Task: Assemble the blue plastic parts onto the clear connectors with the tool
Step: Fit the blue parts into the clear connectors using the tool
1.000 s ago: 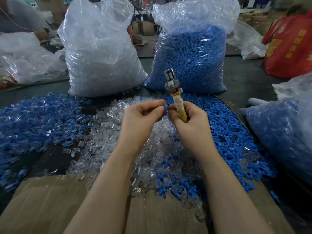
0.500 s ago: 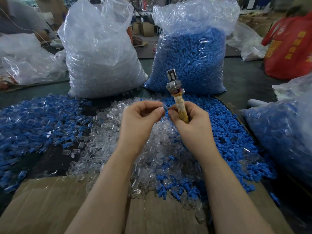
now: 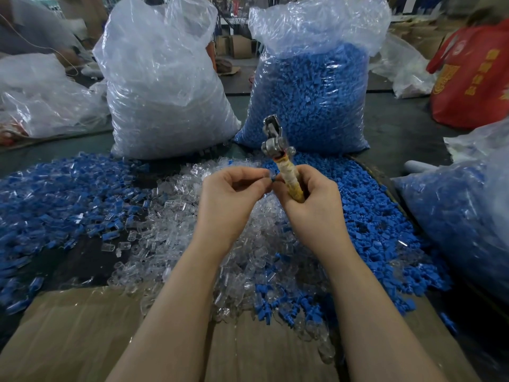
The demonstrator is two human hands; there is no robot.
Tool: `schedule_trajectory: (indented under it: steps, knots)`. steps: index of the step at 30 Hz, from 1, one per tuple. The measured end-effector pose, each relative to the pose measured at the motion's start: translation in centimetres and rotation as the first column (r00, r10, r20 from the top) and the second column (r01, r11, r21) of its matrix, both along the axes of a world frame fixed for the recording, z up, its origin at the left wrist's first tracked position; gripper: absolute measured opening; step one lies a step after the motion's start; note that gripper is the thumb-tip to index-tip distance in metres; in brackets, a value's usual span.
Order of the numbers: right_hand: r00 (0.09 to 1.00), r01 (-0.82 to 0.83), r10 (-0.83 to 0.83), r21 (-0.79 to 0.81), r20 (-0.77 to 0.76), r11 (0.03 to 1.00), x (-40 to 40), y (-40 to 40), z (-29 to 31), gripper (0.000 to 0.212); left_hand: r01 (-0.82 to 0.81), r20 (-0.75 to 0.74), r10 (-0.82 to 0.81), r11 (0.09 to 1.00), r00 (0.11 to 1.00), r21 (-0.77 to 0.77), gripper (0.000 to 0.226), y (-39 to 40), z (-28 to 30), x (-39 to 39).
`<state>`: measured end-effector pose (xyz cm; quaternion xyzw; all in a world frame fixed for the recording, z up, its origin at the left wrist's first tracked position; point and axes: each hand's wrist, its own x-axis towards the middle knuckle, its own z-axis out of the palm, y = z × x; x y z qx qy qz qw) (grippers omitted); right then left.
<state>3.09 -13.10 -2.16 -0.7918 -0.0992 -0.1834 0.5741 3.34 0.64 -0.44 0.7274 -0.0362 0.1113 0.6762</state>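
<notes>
left hand [image 3: 230, 198]: fingers curled, thumb and forefinger pinched on a small blue part [image 3: 272, 178] at the fingertips; whether a clear connector is in the same pinch cannot be told (too small, glare).
right hand [image 3: 311, 205]: fist wrapped round the taped handle of the tool [image 3: 278, 153], thumb tip forward, meeting the left fingertips at the blue part.
tool: long axis near upright, leaning a little away from the person and to the left; metal head up, above both hands, with nothing seen in it.
key relation: the pinched part sits just left of the handle and below the metal head, so the part must travel up along the tool's axis to reach the head. left hand is the nearer one to it (it already has it).
step, judged: seating or orienting one piece between the fingertips before it goes to the tool head.
stock: clear connectors pile [image 3: 176, 216] under and left of the hands; loose blue parts pile [image 3: 366, 216] to the right; mixed blue-and-clear pieces [image 3: 55, 194] far left.
risk, judged: the part is tiny and could slip from the pinch.
</notes>
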Motion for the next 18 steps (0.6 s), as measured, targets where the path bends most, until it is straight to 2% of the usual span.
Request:
schedule_trajectory:
  steps: [5, 9, 13, 18]
  knots:
    - [0.999, -0.033, 0.032, -0.020, -0.031, 0.999, 0.0, -0.3, 0.1, 0.007, -0.006, 0.007, 0.006, 0.999, 1.000, -0.034, 0.015, -0.1, 0.0, -0.1]
    - [0.988, -0.071, 0.072, 0.011, -0.139, 0.997, 0.1, -1.4, 0.2, 0.006, -0.040, -0.011, 0.039, 0.981, 0.999, -0.188, 0.013, 0.3, 0.2, 0.0]
    - [0.967, -0.121, 0.105, -0.055, -0.232, 0.991, 0.0, -2.1, 0.3, 0.007, -0.046, -0.028, 0.039, 0.940, 0.999, -0.338, 0.011, 0.6, 0.3, 0.2]
    - [0.932, -0.210, 0.158, -0.132, -0.325, 0.969, -0.1, -2.5, 0.4, 0.012, -0.038, 0.025, 0.049, 0.940, 0.998, -0.340, 0.013, 0.8, 0.2, 0.2]
